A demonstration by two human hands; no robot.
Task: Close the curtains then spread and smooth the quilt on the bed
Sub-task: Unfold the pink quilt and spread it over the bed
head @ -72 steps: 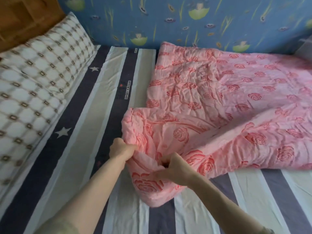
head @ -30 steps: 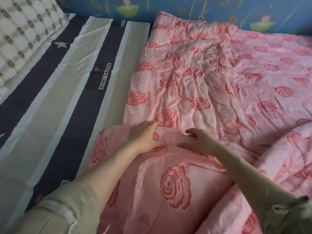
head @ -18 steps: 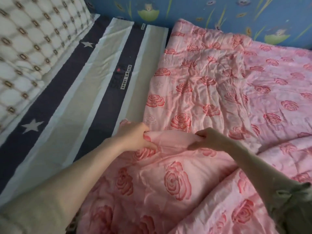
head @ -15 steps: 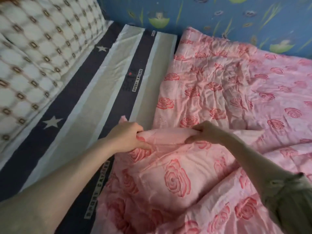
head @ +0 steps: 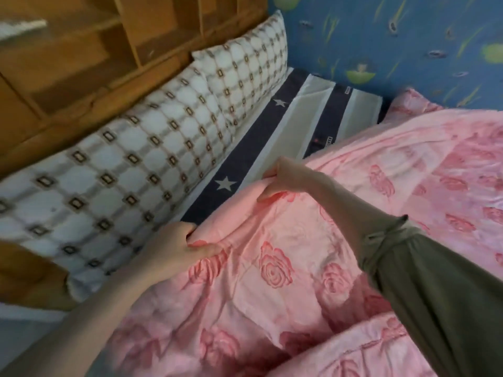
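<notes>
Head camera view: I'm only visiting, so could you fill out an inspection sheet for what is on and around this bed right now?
Surface: striped sheet with navy bands and white stars, bare between the pillows and the quilt.
Job's things: pink rose quilt, rumpled, covering the near and right part of the bed. Curtains are not in view.
Clutter: nothing seen.
Grippers: no robot grippers, only bare hands. The left hand grips the quilt's edge close to the pillows. The right hand grips the same edge farther along. The right arm wears an olive sleeve.
Cables: nothing seen.
Surroundings: checked pillows lean against a wooden headboard with shelves. A blue patterned wall runs along the far side.
</notes>
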